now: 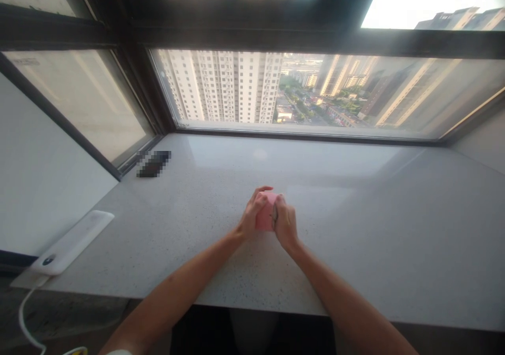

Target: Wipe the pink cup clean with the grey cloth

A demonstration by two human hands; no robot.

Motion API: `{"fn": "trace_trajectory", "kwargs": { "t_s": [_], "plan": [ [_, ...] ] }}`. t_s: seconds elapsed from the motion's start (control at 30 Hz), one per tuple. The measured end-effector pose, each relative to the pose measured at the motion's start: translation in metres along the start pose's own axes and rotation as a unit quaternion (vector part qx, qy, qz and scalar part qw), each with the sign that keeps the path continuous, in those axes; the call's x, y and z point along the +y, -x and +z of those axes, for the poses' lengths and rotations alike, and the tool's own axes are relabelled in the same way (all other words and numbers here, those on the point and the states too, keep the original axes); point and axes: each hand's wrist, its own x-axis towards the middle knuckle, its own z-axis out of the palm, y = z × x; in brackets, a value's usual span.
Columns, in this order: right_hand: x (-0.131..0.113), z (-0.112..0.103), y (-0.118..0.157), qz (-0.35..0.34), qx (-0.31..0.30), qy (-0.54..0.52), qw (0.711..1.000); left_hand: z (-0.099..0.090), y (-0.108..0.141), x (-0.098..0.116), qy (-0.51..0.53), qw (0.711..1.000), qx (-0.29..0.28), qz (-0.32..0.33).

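A small pink block-like object [264, 219] is between my hands above the middle of the pale speckled sill; I cannot tell exactly what it is. My left hand [251, 211] grips it from the left side, thumb on top and fingers wrapped round the far side. On its right, my right hand [286, 219] is closed, with the thumb near the upper right edge of the pink object. A small greyish thing [275, 213] with a rounded edge shows between the right fingers and the pink object. Its kind is unclear, and the right fingertips are mostly hidden.
The speckled sill [374, 229] runs below a dark-framed window [307, 135]. At the left edge lies a long white power strip [77, 242] with a white cable [23, 321] hanging down. A blurred dark object [153, 164] rests near the far left corner.
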Motion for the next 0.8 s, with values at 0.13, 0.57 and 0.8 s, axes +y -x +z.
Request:
{"fn": "trace_trajectory", "kwargs": {
  "t_s": [0.13,0.57,0.8],
  "plan": [
    [-0.002,0.002,0.001,0.008,-0.008,-0.003,1.0,0.0,0.004,0.003,-0.055,0.994,0.018,0.093],
    [-0.01,0.001,0.001,-0.014,-0.017,0.049,0.999,-0.001,0.003,0.005,-0.1,0.985,0.033,0.134],
    [-0.01,-0.001,0.006,-0.07,-0.039,0.073,0.994,0.0,0.001,0.006,-0.014,0.999,-0.005,0.041]
  ]
}}
